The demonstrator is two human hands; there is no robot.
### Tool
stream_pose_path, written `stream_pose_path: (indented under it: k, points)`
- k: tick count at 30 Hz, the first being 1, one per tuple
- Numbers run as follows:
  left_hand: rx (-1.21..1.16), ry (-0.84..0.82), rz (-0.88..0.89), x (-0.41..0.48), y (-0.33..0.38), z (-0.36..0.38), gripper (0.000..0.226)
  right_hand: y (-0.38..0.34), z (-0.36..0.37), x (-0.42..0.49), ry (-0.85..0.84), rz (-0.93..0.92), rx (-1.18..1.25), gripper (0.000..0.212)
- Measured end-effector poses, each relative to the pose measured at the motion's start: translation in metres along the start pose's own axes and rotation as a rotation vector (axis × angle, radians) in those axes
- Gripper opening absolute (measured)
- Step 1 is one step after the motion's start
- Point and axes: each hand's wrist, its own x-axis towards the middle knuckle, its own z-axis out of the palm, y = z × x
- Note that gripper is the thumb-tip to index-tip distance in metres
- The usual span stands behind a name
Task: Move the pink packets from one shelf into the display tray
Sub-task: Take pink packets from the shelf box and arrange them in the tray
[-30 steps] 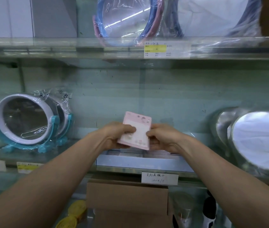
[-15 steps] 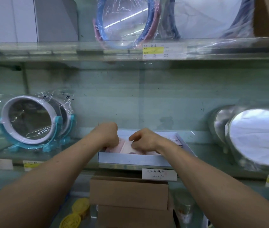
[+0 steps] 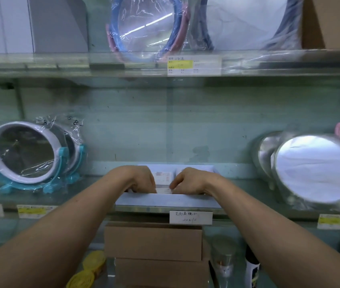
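Note:
The display tray [image 3: 168, 201], a shallow pale box, sits at the front edge of the middle glass shelf. Pink-and-white packets [image 3: 163, 177] lie inside it, showing between my hands. My left hand [image 3: 139, 179] and my right hand [image 3: 190, 180] both reach into the tray with knuckles up. Their fingers curl down over the packets at the tray's near end. The tray's front wall hides the fingertips.
Wrapped blue-stand mirrors [image 3: 26, 152] stand left of the tray and round silver mirrors [image 3: 314, 169] to the right. A handwritten label [image 3: 191, 217] hangs under the tray. Cardboard boxes [image 3: 153, 241] and yellow rolls [image 3: 93, 262] sit on the lower shelf. More wrapped mirrors [image 3: 148, 26] fill the top shelf.
One second ago both hands held a pink packet up in front of the shelf. They then lowered it into the tray and now sit deeper at the tray's near end.

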Motion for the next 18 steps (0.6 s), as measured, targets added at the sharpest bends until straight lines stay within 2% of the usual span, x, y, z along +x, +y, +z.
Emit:
stream_pose_path:
  k: [4, 18]
  points:
    - [0.009, -0.08, 0.006, -0.002, 0.001, -0.002, 0.052, -0.003, 0.003, -0.004, -0.055, -0.05, 0.056, 0.028]
    - [0.043, -0.107, -0.034, -0.004, 0.011, -0.003, 0.056, 0.001, 0.009, -0.02, -0.018, -0.045, 0.129, 0.032]
